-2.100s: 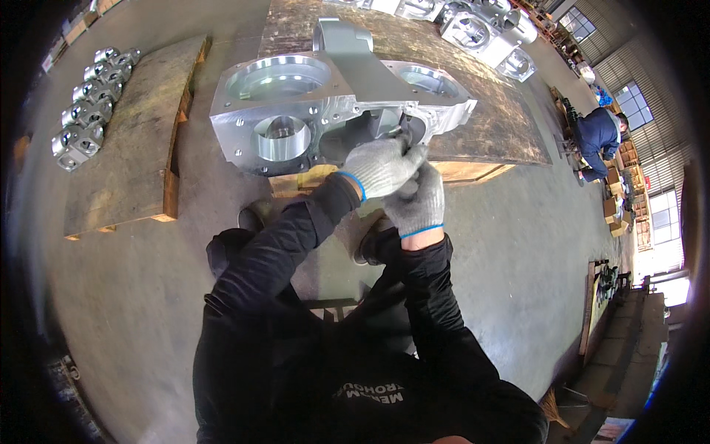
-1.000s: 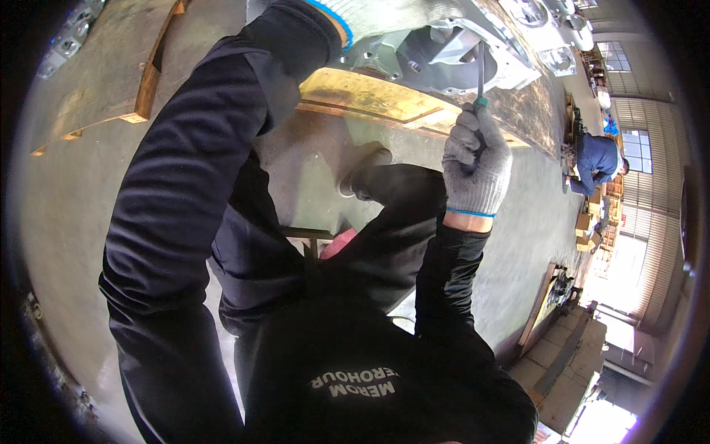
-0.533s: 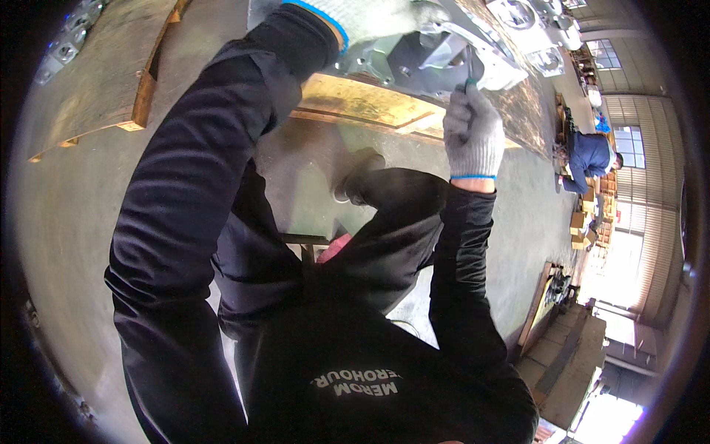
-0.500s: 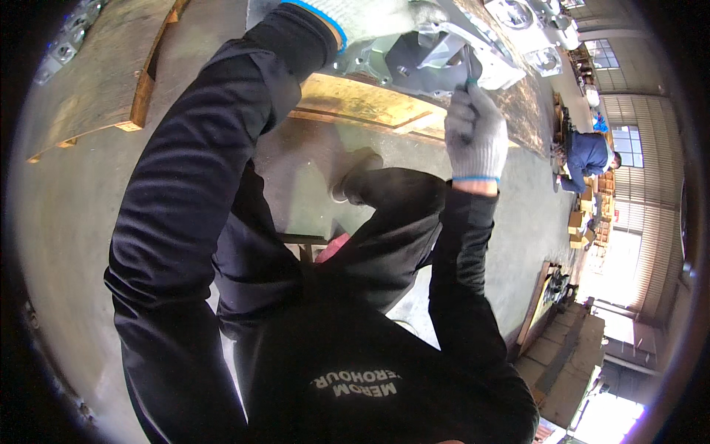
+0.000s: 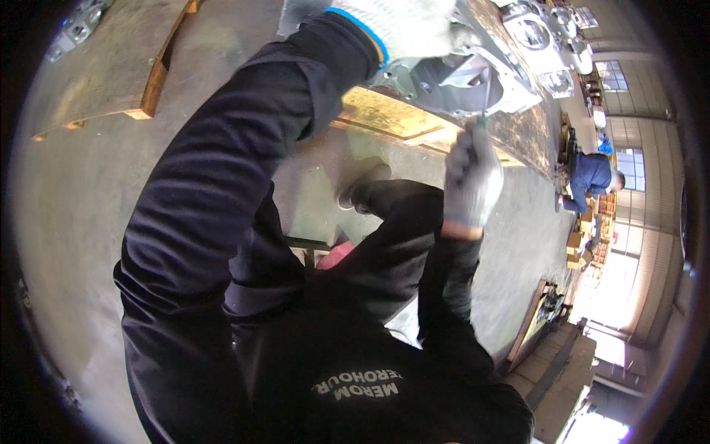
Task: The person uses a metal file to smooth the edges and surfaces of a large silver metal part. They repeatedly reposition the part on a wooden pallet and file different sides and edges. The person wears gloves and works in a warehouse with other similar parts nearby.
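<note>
At top centre, on a wooden pallet (image 5: 384, 118), our gloved left hand (image 5: 403, 26) grips the grey casting (image 5: 462, 78); our right hand (image 5: 472, 177) clasps a thin tool (image 5: 485, 100) entering its hollow.

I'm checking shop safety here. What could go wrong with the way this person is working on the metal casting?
The right hand pushes a thin tool up into the metal casting; a slip might jab the left hand resting on it. The casting sits near the edge of the wooden pallet, above the person's legs, so it might shift under pressure.
</note>
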`<control>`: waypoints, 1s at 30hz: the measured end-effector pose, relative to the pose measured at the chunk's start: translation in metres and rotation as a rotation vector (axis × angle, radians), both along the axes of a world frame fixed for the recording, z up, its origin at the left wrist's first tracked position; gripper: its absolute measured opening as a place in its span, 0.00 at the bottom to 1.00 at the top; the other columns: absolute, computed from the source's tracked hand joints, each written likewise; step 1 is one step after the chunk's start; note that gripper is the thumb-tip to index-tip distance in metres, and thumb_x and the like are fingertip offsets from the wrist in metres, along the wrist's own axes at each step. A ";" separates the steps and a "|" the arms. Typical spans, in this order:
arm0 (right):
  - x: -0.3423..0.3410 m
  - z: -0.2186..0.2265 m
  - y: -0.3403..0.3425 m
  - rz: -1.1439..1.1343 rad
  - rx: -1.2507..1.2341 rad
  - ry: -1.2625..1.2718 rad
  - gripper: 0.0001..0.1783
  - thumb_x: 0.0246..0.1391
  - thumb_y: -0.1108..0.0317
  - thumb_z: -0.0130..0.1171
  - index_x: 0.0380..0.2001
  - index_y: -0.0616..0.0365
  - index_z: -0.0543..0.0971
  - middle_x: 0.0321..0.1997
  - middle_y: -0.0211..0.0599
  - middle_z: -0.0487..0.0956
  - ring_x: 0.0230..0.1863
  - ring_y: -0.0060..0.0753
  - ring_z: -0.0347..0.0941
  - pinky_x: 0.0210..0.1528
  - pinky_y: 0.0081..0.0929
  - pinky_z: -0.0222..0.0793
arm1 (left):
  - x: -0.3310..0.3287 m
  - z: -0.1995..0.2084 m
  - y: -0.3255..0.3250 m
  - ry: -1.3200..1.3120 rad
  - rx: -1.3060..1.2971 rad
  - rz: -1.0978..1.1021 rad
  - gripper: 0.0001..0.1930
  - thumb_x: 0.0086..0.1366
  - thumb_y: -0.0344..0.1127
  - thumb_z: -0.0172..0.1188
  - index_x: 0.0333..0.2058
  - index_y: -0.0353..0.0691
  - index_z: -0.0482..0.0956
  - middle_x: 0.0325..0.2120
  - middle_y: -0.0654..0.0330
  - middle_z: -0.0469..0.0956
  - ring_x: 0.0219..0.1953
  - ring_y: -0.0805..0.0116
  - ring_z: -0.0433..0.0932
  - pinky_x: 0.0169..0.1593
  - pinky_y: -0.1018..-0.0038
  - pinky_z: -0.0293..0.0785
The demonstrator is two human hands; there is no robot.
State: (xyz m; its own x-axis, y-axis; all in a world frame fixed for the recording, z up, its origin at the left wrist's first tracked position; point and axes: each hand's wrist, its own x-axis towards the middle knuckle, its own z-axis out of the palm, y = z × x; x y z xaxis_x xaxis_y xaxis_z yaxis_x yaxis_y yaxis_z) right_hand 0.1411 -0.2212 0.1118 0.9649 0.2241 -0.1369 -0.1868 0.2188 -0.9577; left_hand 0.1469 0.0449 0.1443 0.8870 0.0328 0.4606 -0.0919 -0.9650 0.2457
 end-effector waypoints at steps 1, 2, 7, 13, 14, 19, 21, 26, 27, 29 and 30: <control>0.003 -0.003 0.001 0.046 -0.003 -0.081 0.11 0.71 0.62 0.57 0.44 0.60 0.78 0.26 0.17 0.64 0.21 0.09 0.56 0.19 0.12 0.48 | 0.002 0.002 0.000 0.002 0.004 -0.004 0.29 0.77 0.56 0.39 0.61 0.41 0.73 0.55 0.52 0.73 0.56 0.59 0.71 0.60 0.64 0.66; 0.001 -0.006 -0.002 -0.021 -0.024 -0.053 0.10 0.71 0.63 0.57 0.43 0.59 0.78 0.26 0.18 0.66 0.21 0.09 0.57 0.19 0.11 0.48 | 0.003 0.001 0.000 0.000 0.001 -0.008 0.29 0.77 0.57 0.40 0.61 0.41 0.73 0.55 0.52 0.73 0.56 0.59 0.71 0.59 0.64 0.66; -0.013 -0.001 0.004 -0.134 -0.167 0.030 0.11 0.68 0.62 0.60 0.39 0.59 0.78 0.24 0.20 0.68 0.17 0.10 0.56 0.17 0.13 0.47 | 0.000 0.001 0.000 -0.011 0.018 0.016 0.29 0.76 0.57 0.40 0.59 0.41 0.74 0.53 0.53 0.73 0.55 0.60 0.71 0.58 0.64 0.67; -0.006 0.026 0.025 -0.010 -0.209 -0.126 0.12 0.69 0.62 0.56 0.32 0.57 0.77 0.22 0.24 0.68 0.19 0.15 0.61 0.21 0.18 0.53 | -0.003 0.000 0.001 -0.023 0.023 0.023 0.29 0.76 0.59 0.41 0.58 0.41 0.75 0.51 0.53 0.74 0.53 0.60 0.72 0.56 0.64 0.67; -0.009 0.029 0.025 -0.001 -0.207 -0.098 0.12 0.69 0.63 0.56 0.32 0.58 0.77 0.22 0.24 0.69 0.19 0.15 0.61 0.21 0.18 0.54 | -0.003 0.000 0.002 -0.020 0.030 0.027 0.29 0.75 0.59 0.41 0.58 0.41 0.75 0.51 0.53 0.74 0.52 0.60 0.72 0.56 0.64 0.68; -0.020 0.024 0.016 -0.001 -0.529 -0.345 0.07 0.67 0.69 0.56 0.41 0.60 0.80 0.23 0.23 0.71 0.20 0.16 0.65 0.23 0.18 0.61 | -0.003 0.001 0.000 -0.028 0.045 0.028 0.29 0.75 0.60 0.42 0.57 0.41 0.76 0.49 0.53 0.75 0.51 0.60 0.73 0.54 0.63 0.68; -0.006 0.026 0.026 0.055 -0.306 -0.193 0.08 0.70 0.63 0.56 0.36 0.54 0.77 0.23 0.14 0.65 0.18 0.08 0.56 0.18 0.11 0.48 | -0.001 0.002 0.000 -0.034 0.036 0.017 0.29 0.75 0.60 0.42 0.56 0.41 0.76 0.49 0.53 0.75 0.50 0.60 0.73 0.53 0.63 0.68; -0.044 0.036 0.021 -0.007 -0.587 -0.488 0.05 0.63 0.73 0.56 0.31 0.57 0.77 0.19 0.27 0.69 0.20 0.21 0.68 0.24 0.26 0.63 | -0.002 0.004 0.000 -0.034 0.054 0.021 0.30 0.74 0.61 0.43 0.55 0.42 0.77 0.47 0.53 0.75 0.48 0.60 0.74 0.52 0.63 0.69; -0.048 0.037 0.022 -0.115 -0.139 0.098 0.06 0.63 0.72 0.56 0.31 0.57 0.77 0.19 0.25 0.69 0.20 0.19 0.68 0.23 0.24 0.62 | -0.002 0.005 -0.001 -0.038 0.062 0.029 0.30 0.74 0.61 0.43 0.55 0.42 0.77 0.47 0.54 0.75 0.48 0.60 0.74 0.51 0.63 0.69; -0.035 0.038 0.020 -0.022 -0.349 -0.123 0.10 0.65 0.67 0.56 0.30 0.58 0.77 0.20 0.23 0.69 0.19 0.16 0.64 0.21 0.19 0.57 | -0.001 0.005 -0.002 -0.041 0.044 0.019 0.30 0.74 0.61 0.44 0.55 0.42 0.77 0.46 0.54 0.76 0.47 0.60 0.74 0.51 0.63 0.69; -0.026 0.034 0.017 0.034 -0.354 -0.274 0.11 0.65 0.65 0.56 0.30 0.58 0.77 0.20 0.23 0.69 0.19 0.16 0.64 0.21 0.18 0.56 | 0.001 0.005 -0.002 -0.039 0.042 0.010 0.30 0.73 0.62 0.44 0.54 0.42 0.77 0.46 0.54 0.76 0.47 0.60 0.74 0.50 0.63 0.69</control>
State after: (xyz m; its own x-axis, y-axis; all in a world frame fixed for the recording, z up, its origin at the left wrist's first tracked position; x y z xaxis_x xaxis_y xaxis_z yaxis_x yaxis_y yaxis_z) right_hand 0.1156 -0.2046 0.1455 0.9690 0.2422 0.0487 0.0829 -0.1331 -0.9876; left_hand 0.1483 0.0432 0.1498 0.8679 0.0211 0.4963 -0.0915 -0.9752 0.2015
